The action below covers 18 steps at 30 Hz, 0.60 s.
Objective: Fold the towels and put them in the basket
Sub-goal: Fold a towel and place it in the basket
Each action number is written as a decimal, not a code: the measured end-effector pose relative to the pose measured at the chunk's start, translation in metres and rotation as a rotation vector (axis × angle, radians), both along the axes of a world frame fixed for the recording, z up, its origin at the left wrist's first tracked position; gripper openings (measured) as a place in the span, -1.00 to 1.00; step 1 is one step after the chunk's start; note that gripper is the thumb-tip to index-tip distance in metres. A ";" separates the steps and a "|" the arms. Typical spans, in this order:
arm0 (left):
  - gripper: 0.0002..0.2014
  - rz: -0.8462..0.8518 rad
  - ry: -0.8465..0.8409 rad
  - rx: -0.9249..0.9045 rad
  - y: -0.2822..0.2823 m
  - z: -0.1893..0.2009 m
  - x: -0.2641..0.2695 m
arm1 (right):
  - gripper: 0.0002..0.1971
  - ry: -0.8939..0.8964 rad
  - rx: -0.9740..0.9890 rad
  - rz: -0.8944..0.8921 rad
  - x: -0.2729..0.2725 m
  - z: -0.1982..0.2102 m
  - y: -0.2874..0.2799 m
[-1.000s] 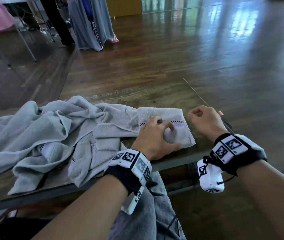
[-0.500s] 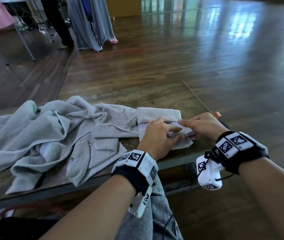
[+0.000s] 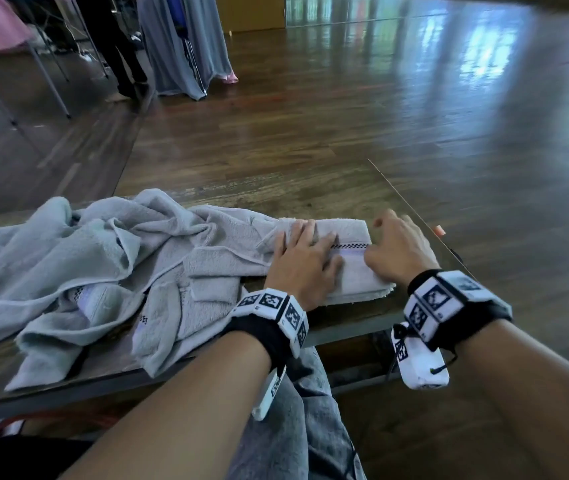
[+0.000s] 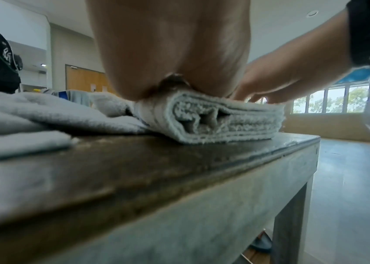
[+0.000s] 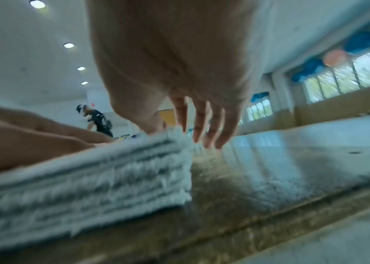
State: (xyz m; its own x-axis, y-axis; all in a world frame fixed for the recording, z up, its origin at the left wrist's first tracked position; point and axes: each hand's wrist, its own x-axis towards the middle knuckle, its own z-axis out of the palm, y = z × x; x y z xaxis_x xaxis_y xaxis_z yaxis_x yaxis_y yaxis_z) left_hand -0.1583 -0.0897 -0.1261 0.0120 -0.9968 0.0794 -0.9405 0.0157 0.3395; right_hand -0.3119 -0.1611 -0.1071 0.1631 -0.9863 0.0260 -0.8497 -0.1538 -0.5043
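A folded pale grey towel (image 3: 354, 271) with a checked stripe lies near the right end of the wooden table (image 3: 310, 188). My left hand (image 3: 302, 261) lies flat on its left half and presses it down. My right hand (image 3: 393, 247) is at the towel's right edge with the fingers spread. In the right wrist view the fingers (image 5: 202, 125) point straight down to the tabletop just past the stacked layers (image 5: 89, 178). The left wrist view shows my palm (image 4: 170, 53) on the folded towel (image 4: 213, 123). No basket is in view.
A heap of unfolded grey towels (image 3: 96, 271) covers the table's left half and hangs over the near edge. The table's right edge (image 3: 414, 209) is close to my right hand. A person (image 3: 116, 46) stands by other tables at the far left.
My left hand went from curled to flat on the folded towel. My right hand came from a fist beside the towel onto its right edge, and its fingers are now spread.
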 end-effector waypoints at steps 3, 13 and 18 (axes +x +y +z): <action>-0.46 0.030 -0.018 0.067 0.001 -0.011 0.002 | -0.55 -0.009 -0.109 0.232 0.017 -0.013 0.010; -0.46 0.044 0.032 0.134 -0.002 -0.019 0.016 | -0.30 0.083 0.109 0.286 0.024 -0.043 0.010; -0.42 0.078 0.024 0.084 0.002 -0.025 0.018 | -0.24 0.085 0.119 0.267 0.025 -0.045 0.012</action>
State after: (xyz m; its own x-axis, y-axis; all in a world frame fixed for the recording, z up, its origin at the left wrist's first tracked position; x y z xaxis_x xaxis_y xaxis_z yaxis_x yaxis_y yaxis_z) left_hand -0.1405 -0.0877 -0.1510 0.0912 -0.9958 -0.0058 -0.9293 -0.0872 0.3590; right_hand -0.2871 -0.1496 -0.1516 0.4136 -0.9036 -0.1118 -0.8273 -0.3217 -0.4605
